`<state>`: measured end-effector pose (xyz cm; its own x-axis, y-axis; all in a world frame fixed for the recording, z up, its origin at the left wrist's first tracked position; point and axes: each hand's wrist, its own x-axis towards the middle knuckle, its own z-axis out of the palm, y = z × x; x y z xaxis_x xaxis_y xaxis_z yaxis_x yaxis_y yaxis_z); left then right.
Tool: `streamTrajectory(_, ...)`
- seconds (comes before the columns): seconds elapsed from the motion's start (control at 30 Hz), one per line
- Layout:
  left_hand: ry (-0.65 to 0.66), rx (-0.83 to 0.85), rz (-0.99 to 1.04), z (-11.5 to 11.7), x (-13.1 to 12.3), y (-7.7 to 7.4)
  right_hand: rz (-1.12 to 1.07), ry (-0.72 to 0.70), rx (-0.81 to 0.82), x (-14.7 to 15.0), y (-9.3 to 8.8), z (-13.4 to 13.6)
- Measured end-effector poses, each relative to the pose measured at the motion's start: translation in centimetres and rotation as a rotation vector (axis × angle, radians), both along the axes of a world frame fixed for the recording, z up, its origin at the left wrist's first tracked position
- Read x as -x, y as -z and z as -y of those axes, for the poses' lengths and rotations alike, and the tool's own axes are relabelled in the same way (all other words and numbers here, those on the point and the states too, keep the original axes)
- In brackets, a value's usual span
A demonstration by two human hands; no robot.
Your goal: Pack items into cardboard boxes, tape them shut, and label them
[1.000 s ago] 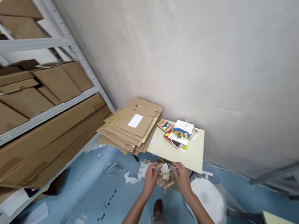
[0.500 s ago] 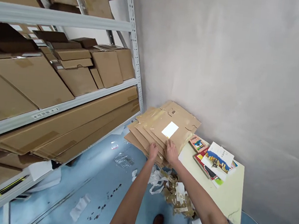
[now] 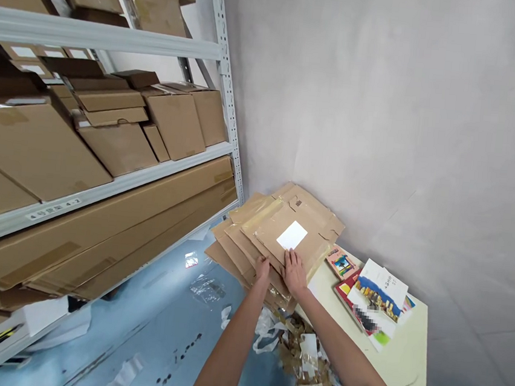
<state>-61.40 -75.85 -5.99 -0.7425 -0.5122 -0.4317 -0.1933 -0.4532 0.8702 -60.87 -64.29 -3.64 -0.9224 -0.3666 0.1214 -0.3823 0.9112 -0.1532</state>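
A fanned stack of flattened cardboard boxes (image 3: 314, 213) lies on the near left end of a pale table, against the wall. The top sheet bears a white label (image 3: 292, 235) and strips of clear tape. My left hand (image 3: 263, 269) is closed on the near edge of the stack, its fingers curled at the cardboard; how many layers it grips I cannot tell. My right hand (image 3: 294, 270) lies with fingers stretched out on the top sheet, just below the label. The undersides of the lower sheets are hidden.
Books (image 3: 378, 292) lie on the pale table (image 3: 405, 359) to the right. Torn cardboard scraps (image 3: 299, 355) and a white plastic bag (image 3: 265, 327) are on the blue floor below. A metal shelf (image 3: 183, 161) with cardboard boxes stands at left; the grey wall is behind.
My view has shifted a little, so the shelf appears further left and the table lower. The stack looks slightly more fanned to the left; both hands keep nearly the same places on it.
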Motion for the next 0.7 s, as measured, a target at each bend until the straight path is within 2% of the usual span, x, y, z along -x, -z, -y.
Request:
streamTrajectory(0.23,0.037,-0.086,-0.076,-0.7,-0.5,-2.1,-0.053,-0.056,-0.009,1.0,-1.7,-1.3)
streamTrajectory(0.5,0.034,-0.083,-0.184,-0.9,-1.3,-3.8,-0.031,-0.113,-0.062,1.5,-2.3,-1.5)
streamTrajectory(0.7,0.084,-0.074,-0.254,-1.9,-1.1,-5.0,0.067,-0.101,-0.009,0.8,-3.9,-2.0)
